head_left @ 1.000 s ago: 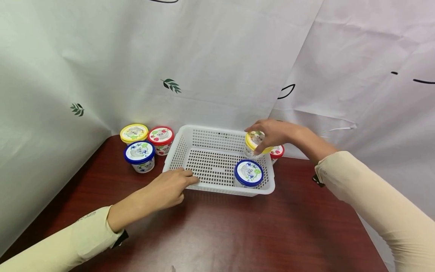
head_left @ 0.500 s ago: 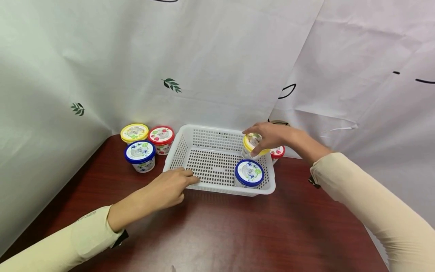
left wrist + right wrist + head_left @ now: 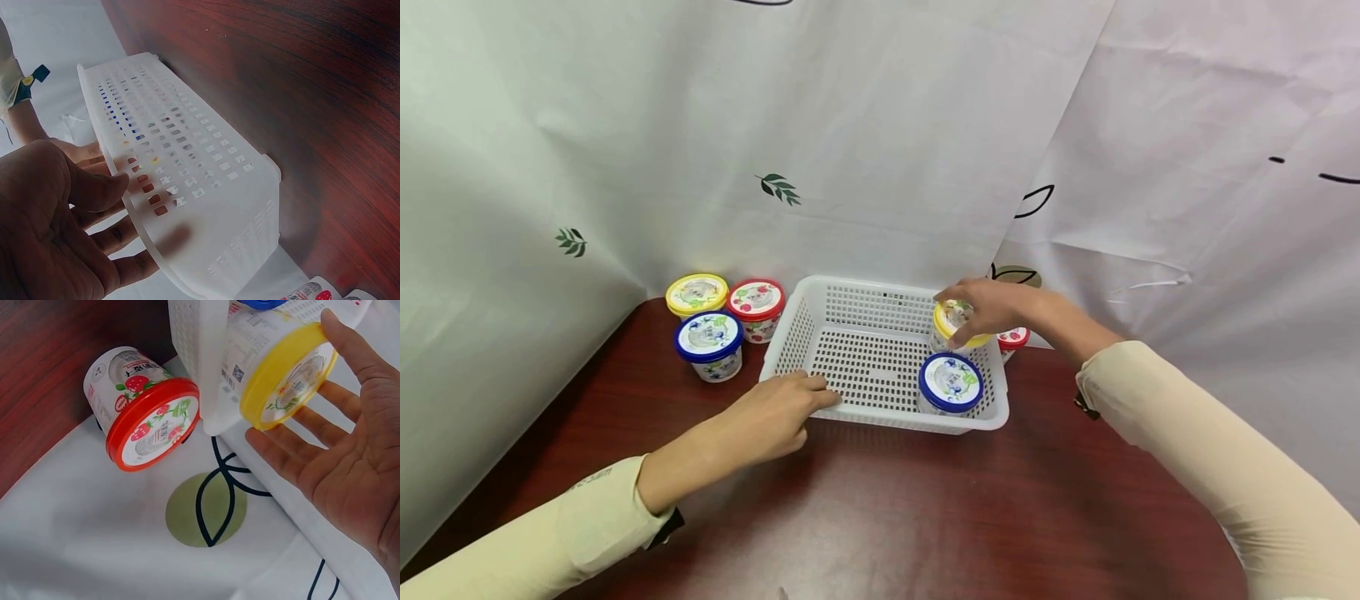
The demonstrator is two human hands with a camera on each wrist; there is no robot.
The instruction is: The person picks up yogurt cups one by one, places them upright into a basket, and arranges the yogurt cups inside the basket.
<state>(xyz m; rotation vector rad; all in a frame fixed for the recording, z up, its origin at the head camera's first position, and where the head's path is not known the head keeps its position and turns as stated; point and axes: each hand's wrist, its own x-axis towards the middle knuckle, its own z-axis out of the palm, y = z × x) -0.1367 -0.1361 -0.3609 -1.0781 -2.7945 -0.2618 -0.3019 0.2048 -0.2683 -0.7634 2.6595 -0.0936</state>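
In the head view, my left hand holds the front left rim of a white perforated plastic basket. Its thumb lies outside the wall and its fingers inside, as the left wrist view shows. My right hand reaches over the far right corner and grips a yellow-lidded tub by the lid. In the right wrist view, the thumb and fingertips span the edge of the yellow lid. That tub is inside the basket, against the wall. A blue-lidded tub stands in front of it, upright in the basket.
Outside the basket's right end stands a red-lidded strawberry tub, partly hidden in the head view. Left of the basket are yellow-lidded, red-lidded and blue-lidded tubs. A white curtain hangs behind the dark red table.
My right hand and the yellow-lidded tub have shifted slightly left and down in the basket's corner. The left hand keeps its place on the rim.
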